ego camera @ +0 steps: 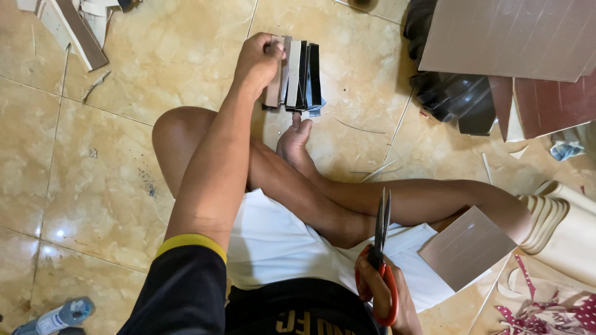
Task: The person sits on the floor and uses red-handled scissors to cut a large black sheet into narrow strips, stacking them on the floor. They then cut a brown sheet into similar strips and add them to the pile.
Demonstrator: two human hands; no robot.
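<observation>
My left hand (257,61) reaches forward over my knee and rests on a row of cut strips (297,75), brown, white and black, lying on the tiled floor; its fingers pinch the leftmost brown strip. My right hand (386,298) stays near my lap and holds red-handled scissors (380,251), blades closed and pointing up. I sit cross-legged, with my foot (293,141) just below the strips. A grey-brown square sheet (467,247) leans on my right leg.
Large sheets (515,37) and dark material (456,96) lie at the top right. Rolled cream material (562,220) and patterned scraps (546,307) sit at the right. Offcuts (77,25) lie top left, and a plastic bottle (59,316) bottom left.
</observation>
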